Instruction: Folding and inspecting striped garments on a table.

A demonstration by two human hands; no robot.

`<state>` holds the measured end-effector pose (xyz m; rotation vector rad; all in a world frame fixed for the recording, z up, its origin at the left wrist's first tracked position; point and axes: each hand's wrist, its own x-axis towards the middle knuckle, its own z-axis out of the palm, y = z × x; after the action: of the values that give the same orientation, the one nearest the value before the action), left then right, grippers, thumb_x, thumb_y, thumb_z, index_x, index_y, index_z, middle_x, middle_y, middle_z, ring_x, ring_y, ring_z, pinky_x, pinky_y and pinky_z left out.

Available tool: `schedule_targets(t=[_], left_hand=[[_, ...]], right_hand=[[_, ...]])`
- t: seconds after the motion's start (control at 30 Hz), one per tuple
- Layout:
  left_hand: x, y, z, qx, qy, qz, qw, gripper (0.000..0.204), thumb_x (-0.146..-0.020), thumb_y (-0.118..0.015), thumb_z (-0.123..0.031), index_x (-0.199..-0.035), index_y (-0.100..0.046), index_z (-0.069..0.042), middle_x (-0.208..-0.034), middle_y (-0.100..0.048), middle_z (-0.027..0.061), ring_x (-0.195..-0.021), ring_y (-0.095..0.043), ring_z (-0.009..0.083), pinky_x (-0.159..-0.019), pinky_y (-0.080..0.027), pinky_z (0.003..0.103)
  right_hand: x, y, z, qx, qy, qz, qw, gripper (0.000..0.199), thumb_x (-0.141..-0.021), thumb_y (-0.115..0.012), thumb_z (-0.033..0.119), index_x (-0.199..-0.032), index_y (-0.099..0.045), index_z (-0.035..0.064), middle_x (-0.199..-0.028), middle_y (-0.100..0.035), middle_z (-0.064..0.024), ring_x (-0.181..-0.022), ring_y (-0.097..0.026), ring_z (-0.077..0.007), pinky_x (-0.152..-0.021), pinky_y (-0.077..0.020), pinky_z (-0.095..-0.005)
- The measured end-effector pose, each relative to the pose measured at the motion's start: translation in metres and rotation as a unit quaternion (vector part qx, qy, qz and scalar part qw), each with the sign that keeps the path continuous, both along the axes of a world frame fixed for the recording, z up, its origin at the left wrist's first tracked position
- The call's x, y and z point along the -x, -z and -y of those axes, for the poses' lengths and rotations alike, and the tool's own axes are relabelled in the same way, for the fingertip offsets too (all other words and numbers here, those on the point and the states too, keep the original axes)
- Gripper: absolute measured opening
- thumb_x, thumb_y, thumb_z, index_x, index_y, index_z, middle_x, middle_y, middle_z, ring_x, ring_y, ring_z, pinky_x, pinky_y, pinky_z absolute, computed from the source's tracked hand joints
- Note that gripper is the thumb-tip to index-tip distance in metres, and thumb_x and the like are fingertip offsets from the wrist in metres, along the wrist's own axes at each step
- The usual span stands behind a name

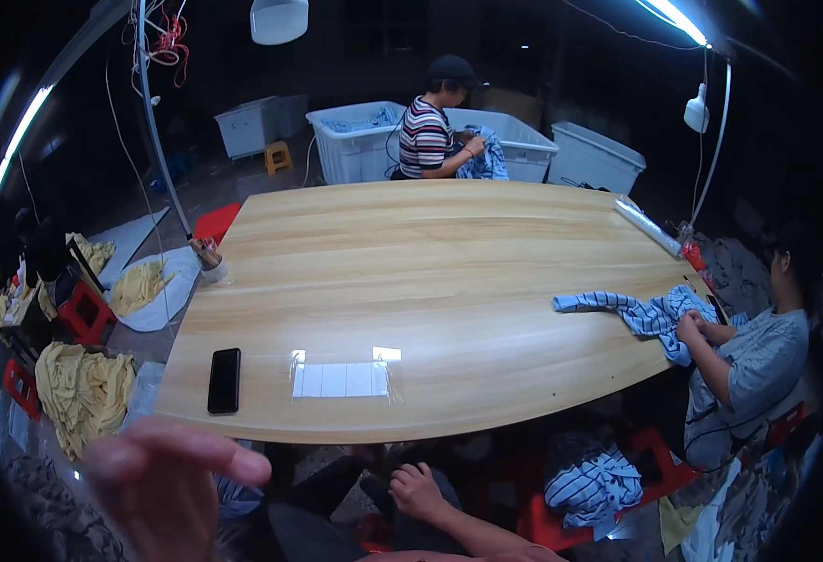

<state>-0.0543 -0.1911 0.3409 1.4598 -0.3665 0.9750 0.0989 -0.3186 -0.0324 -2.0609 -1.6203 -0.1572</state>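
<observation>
My left hand (173,478) is raised close to the camera at the lower left, just short of the table's near edge. Its fingers are apart and slightly bent, with nothing seen in them; part of it is blurred. Lower down, my right hand (416,492) rests on my leg, fingers loosely spread and holding nothing. A black smartphone (224,381) lies on the wooden table (411,272), beyond my left hand. To its right is a row of white rectangular labels (340,379) with thin threads at the sides.
At right, a person (749,356) handles a blue striped garment (650,314). Behind the table, another person (426,136) holds blue cloth near white bins (355,150). Striped cloth (594,487) sits on a red stool (547,529). Yellow fabric (82,393) is heaped at left; a plastic roll (650,225) lies far right.
</observation>
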Motion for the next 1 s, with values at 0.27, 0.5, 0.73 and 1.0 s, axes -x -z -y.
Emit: schedule_targets(t=[0.27, 0.5, 0.73, 1.0], left_hand=[[0.061, 0.286, -0.07, -0.304, -0.167, -0.637, 0.689, 0.038, -0.066, -0.073, -0.027, -0.091, -0.061, -0.001, -0.079, -0.062, 0.0127, -0.075, -0.062, 0.0244, -0.067, -0.049, 0.033], [0.154, 0.435, -0.017, 0.054, -0.022, -0.687, 0.724, 0.032, -0.079, -0.065, -0.027, -0.059, -0.06, -0.003, -0.051, -0.054, 0.0026, -0.047, -0.049, 0.0109, -0.046, -0.039, 0.029], [0.151, 0.441, -0.007, 0.194, -0.041, -0.693, 0.693, 0.041, -0.083, -0.059, -0.033, -0.058, -0.064, -0.001, -0.053, -0.056, 0.0021, -0.047, -0.046, 0.0101, -0.045, -0.036, 0.03], [0.151, 0.446, -0.004, 0.145, -0.056, -0.694, 0.703, 0.045, -0.083, -0.058, -0.034, -0.054, -0.06, 0.001, -0.049, -0.054, 0.0041, -0.044, -0.046, 0.0109, -0.043, -0.036, 0.03]], right_hand=[[0.0, 0.005, 0.01, -0.015, 0.0, 0.017, 1.0, 0.018, -0.067, -0.063, 0.02, -0.079, -0.059, 0.0081, -0.092, -0.06, -0.0065, -0.095, -0.055, -0.0243, -0.081, -0.0393, -0.0432], [0.022, -0.012, -0.013, 0.181, -0.128, 0.024, 0.975, 0.018, -0.068, -0.053, 0.023, -0.075, -0.062, 0.0087, -0.085, -0.061, -0.0105, -0.088, -0.056, -0.027, -0.077, -0.0399, -0.0435], [0.033, 0.045, -0.037, 0.327, -0.226, -0.081, 0.914, 0.015, -0.066, -0.056, 0.016, -0.074, -0.063, 0.0048, -0.078, -0.063, -0.0137, -0.079, -0.062, -0.0297, -0.071, -0.0477, -0.0415], [0.036, 0.058, -0.037, 0.304, -0.238, -0.1, 0.917, 0.017, -0.064, -0.057, 0.017, -0.07, -0.064, 0.0021, -0.073, -0.063, -0.0172, -0.071, -0.063, -0.033, -0.059, -0.0501, -0.0418]])
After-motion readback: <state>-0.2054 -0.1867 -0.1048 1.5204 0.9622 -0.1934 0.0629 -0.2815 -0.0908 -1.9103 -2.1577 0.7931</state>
